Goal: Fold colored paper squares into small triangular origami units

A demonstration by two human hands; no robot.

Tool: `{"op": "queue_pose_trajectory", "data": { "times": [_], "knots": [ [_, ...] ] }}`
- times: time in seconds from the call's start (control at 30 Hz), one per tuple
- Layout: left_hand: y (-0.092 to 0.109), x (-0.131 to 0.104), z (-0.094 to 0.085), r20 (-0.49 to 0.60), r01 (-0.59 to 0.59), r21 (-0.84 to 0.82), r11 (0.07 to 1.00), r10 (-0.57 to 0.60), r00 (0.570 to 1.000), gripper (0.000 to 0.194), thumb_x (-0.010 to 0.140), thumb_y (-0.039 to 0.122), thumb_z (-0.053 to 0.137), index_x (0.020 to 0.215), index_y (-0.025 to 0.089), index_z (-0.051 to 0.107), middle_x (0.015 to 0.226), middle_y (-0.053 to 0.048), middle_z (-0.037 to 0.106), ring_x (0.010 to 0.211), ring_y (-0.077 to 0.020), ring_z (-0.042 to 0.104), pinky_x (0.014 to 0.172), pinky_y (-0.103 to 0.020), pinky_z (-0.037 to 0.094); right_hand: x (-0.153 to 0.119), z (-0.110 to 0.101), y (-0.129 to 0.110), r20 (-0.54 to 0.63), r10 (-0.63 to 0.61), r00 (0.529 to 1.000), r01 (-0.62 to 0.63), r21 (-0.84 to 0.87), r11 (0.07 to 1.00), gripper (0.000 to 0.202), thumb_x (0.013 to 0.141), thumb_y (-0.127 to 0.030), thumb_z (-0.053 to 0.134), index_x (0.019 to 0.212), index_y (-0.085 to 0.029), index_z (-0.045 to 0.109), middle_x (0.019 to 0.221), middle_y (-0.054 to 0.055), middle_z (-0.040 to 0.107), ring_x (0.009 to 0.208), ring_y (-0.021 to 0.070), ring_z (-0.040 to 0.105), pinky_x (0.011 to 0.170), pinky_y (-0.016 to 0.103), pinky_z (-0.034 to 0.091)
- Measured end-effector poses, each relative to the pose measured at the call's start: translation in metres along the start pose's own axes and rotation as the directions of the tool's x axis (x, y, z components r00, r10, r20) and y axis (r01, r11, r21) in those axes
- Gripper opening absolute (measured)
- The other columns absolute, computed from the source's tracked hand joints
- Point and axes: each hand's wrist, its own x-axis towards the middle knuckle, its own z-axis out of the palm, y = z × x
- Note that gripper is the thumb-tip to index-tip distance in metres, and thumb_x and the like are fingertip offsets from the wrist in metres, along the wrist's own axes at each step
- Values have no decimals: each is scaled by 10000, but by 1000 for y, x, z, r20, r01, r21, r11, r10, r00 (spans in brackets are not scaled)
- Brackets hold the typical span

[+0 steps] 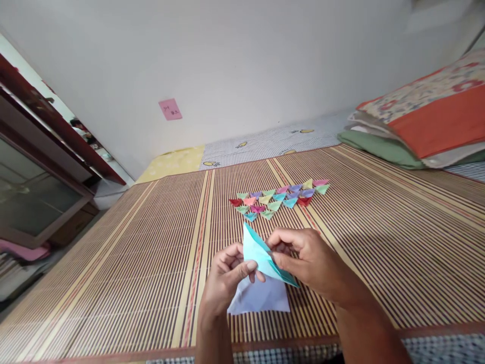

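A folded sheet of turquoise paper (258,255) is held up between both hands, tilted, with its layers parted along the right side. My left hand (227,270) pinches its lower left edge, thumb in front and fingers behind. Thumb and fingers of my right hand (305,258) grip the right side at the opening between the layers. Beneath lies a pale lavender sheet of paper (261,297) on the striped bamboo mat (151,263), partly hidden by the left hand and the turquoise paper. Just beyond the hands, several small folded paper pieces (279,197) in many colours form rows.
Folded bedding (428,126) in orange, floral and green is stacked at the right rear. A checked cloth (257,144) and a yellow cloth (176,159) border the mat by the wall. A pink note (170,109) hangs there. Left stands a glass-fronted cabinet (38,187).
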Motion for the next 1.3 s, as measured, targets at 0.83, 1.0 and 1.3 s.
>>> {"op": "queue_pose_trajectory", "data": {
  "times": [0.83, 1.0, 1.3],
  "knots": [
    [4, 11, 8, -279, 86, -463, 882, -237, 931, 353, 810, 440, 830, 891, 101, 776, 754, -75, 749, 735, -202, 713, 677, -289, 583, 22, 38, 31, -88, -530, 843, 353, -653, 670, 263, 1019, -95, 506, 921, -195, 729, 902, 78, 688, 867, 222, 672, 775, 345, 541],
    [5, 11, 6, -342, 56, -431, 901, -220, 913, 299, 653, 305, 948, 817, 118, 783, 676, -42, 744, 636, -170, 701, 611, -247, 566, 24, 38, 32, -68, -564, 823, 374, -683, 627, 334, 1030, -85, 444, 882, -174, 730, 867, 92, 674, 848, 226, 661, 754, 345, 534],
    [2, 12, 7, -559, -99, -201, 975, -31, 829, 333, 639, 354, 942, 789, 139, 737, 636, -13, 718, 576, -154, 684, 574, -248, 541, 22, 27, 31, -266, -123, 956, 81, -165, 983, 190, 994, -254, 547, 1008, -201, 729, 838, 40, 744, 738, 189, 700, 663, 293, 550]
  ]
}}
